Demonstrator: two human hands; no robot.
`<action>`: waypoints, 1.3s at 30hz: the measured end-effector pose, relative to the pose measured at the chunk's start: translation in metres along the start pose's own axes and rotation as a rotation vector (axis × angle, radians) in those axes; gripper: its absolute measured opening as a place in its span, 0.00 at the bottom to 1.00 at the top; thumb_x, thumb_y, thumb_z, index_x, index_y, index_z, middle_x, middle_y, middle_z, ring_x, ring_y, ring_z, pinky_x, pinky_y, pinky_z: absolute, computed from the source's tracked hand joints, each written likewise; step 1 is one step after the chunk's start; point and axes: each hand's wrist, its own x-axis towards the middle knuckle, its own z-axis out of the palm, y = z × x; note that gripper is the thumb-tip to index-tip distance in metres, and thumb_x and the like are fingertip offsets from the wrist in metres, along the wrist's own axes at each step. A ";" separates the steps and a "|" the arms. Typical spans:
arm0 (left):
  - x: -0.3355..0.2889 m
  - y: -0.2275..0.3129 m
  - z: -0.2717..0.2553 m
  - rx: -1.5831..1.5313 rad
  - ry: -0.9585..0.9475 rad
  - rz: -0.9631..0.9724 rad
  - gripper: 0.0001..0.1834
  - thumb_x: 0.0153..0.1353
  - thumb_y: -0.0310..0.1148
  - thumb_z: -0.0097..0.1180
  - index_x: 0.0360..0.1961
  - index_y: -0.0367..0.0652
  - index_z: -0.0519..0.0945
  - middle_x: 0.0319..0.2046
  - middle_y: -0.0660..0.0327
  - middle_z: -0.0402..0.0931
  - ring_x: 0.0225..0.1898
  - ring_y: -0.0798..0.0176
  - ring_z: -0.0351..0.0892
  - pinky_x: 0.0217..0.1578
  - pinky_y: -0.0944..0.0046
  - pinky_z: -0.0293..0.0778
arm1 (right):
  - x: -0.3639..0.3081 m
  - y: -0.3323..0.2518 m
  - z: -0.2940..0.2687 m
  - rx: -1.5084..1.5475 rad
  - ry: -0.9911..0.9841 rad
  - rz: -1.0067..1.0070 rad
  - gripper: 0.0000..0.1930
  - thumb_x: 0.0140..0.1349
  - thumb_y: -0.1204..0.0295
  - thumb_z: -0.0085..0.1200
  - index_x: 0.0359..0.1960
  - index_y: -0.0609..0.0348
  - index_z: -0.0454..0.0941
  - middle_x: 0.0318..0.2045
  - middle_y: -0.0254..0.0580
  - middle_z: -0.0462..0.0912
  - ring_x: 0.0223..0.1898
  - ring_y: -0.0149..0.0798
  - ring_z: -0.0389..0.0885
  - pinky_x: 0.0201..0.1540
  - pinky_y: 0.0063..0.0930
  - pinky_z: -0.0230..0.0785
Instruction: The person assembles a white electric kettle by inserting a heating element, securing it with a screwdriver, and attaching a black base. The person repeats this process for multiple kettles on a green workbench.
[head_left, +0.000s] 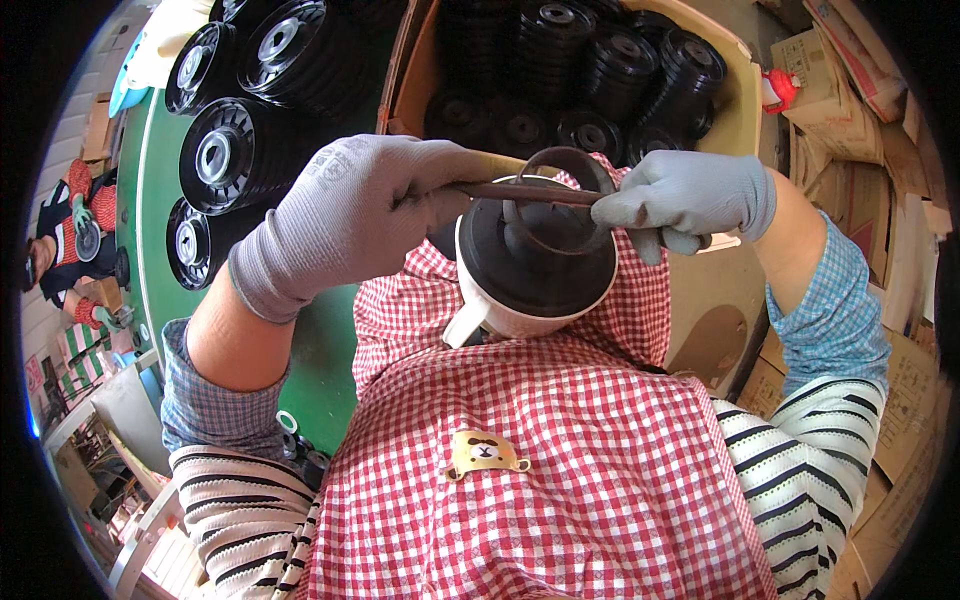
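Both of my hands wear grey knit gloves and are raised at chest height. My left hand (375,205) is closed around a thin dark brown stick (530,193) that reaches sideways across a dark ring (578,160). Between its fingertips my right hand (690,200) pinches the right edge of the ring; whether it also grips the stick's end, I cannot tell. Right below them stands a white pitcher (467,322) with a handle, its round top black inside the white rim. A yellowish strip shows behind my left fingertips, mostly hidden.
Stacks of black ribbed discs (215,155) with metal hubs stand on a green table (160,290) at the left. Ahead, a cardboard box (745,90) holds more stacks. Flattened cartons (855,210) lean at the right. Another person (85,225) in red-checked sleeves works at the far left.
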 end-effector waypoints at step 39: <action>0.014 -0.022 0.046 -0.044 0.122 -0.057 0.19 0.72 0.40 0.53 0.29 0.37 0.81 0.17 0.52 0.73 0.17 0.55 0.76 0.22 0.58 0.72 | 0.015 0.041 0.034 -0.187 0.346 -0.347 0.28 0.70 0.49 0.53 0.66 0.52 0.71 0.37 0.50 0.86 0.37 0.47 0.86 0.43 0.40 0.76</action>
